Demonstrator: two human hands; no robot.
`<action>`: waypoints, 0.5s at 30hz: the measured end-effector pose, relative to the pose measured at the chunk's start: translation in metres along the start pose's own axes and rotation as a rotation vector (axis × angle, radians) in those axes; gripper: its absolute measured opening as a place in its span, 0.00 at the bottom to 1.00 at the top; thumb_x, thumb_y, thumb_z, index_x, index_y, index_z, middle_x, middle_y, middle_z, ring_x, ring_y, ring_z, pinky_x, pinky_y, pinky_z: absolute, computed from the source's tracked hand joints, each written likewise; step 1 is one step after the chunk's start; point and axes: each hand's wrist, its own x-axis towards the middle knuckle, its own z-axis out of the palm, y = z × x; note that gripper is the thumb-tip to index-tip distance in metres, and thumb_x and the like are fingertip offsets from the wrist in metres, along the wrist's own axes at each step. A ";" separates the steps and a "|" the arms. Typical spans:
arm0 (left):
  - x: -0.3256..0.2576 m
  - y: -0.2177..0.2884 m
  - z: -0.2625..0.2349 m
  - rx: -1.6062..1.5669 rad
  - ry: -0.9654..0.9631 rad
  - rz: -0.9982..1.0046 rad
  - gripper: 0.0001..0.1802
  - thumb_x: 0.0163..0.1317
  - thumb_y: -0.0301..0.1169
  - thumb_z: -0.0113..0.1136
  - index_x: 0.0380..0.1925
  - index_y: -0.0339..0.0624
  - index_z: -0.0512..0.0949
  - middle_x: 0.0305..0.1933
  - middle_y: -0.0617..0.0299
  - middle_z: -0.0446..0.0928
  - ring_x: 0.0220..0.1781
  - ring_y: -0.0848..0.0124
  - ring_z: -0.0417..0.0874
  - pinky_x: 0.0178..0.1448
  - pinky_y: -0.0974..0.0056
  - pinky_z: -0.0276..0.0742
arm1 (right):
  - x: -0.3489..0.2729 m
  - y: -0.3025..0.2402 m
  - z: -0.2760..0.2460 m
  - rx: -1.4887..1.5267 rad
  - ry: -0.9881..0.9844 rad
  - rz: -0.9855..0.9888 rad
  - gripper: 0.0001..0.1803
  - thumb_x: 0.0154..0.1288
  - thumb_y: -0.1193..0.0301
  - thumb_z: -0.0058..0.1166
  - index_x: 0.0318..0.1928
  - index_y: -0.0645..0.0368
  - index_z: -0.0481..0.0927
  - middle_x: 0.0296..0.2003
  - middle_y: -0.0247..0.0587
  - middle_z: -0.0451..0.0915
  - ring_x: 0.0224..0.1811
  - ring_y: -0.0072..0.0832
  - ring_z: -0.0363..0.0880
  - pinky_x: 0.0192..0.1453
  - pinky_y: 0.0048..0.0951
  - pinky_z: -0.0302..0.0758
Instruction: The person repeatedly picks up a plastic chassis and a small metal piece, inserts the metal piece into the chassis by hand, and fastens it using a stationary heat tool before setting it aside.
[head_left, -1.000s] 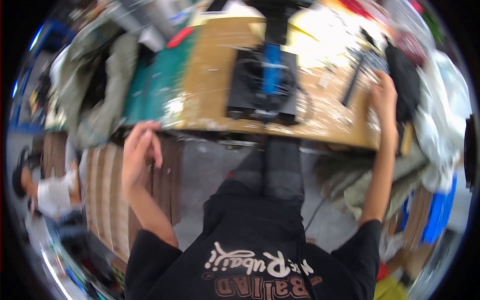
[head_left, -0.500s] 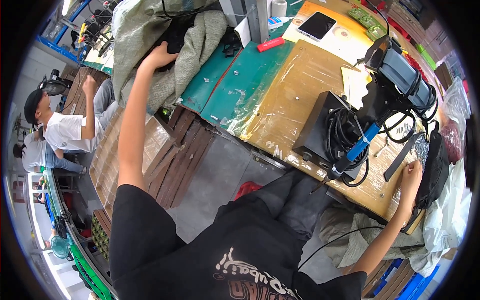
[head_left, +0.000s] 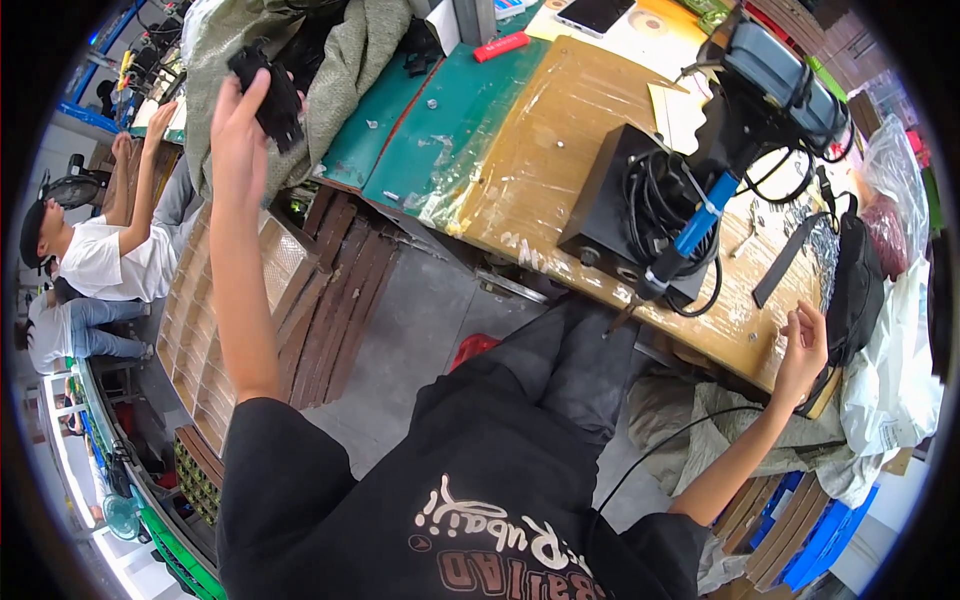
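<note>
At the upper left, my left hand (head_left: pixel 238 150) grips a black plastic part (head_left: pixel 270 105) with a notched end; its exact kind I cannot make out. It is raised over the mouth of a woven sack (head_left: pixel 355 85) that has more black pieces inside. My right hand (head_left: pixel 803 345) is at the right end of the workbench, fingers curled with the thumb close to them. Whether something small sits between those fingertips is too fine to see. Beside it lie a black pouch (head_left: pixel 858 280) with a strap and a heap of small metal pieces (head_left: pixel 822 250).
A soldering iron (head_left: pixel 690 235) with a blue handle leans in front of a black box (head_left: pixel 605 215) and coiled cable. Behind are a phone (head_left: pixel 597 14) and a red marker-like stick (head_left: pixel 501 46). Stacked brown trays (head_left: pixel 215 320) stand left; a person in white (head_left: pixel 120 255) sits beyond.
My left hand has come up out of the sack with a black part. My right hand has lifted slightly off the bench surface. The whole view has shifted a little.
</note>
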 end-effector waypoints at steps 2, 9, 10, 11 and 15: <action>-0.047 0.010 0.031 -0.149 -0.094 -0.198 0.18 0.60 0.35 0.47 0.48 0.40 0.64 0.35 0.61 0.70 0.29 0.72 0.71 0.29 0.71 0.70 | -0.013 -0.007 0.000 0.055 -0.020 -0.007 0.07 0.56 0.80 0.52 0.37 0.65 0.72 0.26 0.34 0.73 0.27 0.16 0.72 0.31 0.16 0.69; -0.176 -0.017 0.095 -1.087 -0.605 -0.890 0.26 0.58 0.43 0.45 0.51 0.35 0.61 0.28 0.62 0.63 0.19 0.75 0.62 0.15 0.74 0.59 | -0.082 -0.071 0.019 0.371 -0.091 0.109 0.07 0.52 0.85 0.53 0.29 0.64 0.69 0.27 0.43 0.77 0.26 0.21 0.75 0.29 0.18 0.74; -0.191 -0.023 0.103 -1.203 -0.686 -0.939 0.27 0.58 0.43 0.44 0.51 0.34 0.60 0.28 0.61 0.62 0.19 0.75 0.62 0.15 0.73 0.59 | -0.092 -0.075 0.021 0.435 -0.138 0.142 0.08 0.51 0.86 0.53 0.29 0.65 0.69 0.28 0.45 0.77 0.27 0.22 0.76 0.29 0.19 0.75; -0.207 -0.026 0.112 -1.266 -0.740 -0.995 0.29 0.57 0.44 0.43 0.52 0.33 0.59 0.28 0.59 0.63 0.19 0.74 0.63 0.15 0.72 0.61 | -0.101 -0.081 0.024 0.514 -0.172 0.147 0.07 0.51 0.86 0.53 0.29 0.66 0.69 0.29 0.48 0.77 0.27 0.23 0.76 0.29 0.20 0.76; -0.240 -0.028 0.139 -1.253 -0.993 -1.137 0.35 0.54 0.45 0.39 0.57 0.31 0.54 0.36 0.44 0.67 0.20 0.65 0.71 0.20 0.65 0.73 | -0.132 -0.100 0.034 0.808 -0.319 0.220 0.06 0.51 0.88 0.51 0.30 0.68 0.72 0.30 0.51 0.77 0.26 0.25 0.77 0.28 0.20 0.76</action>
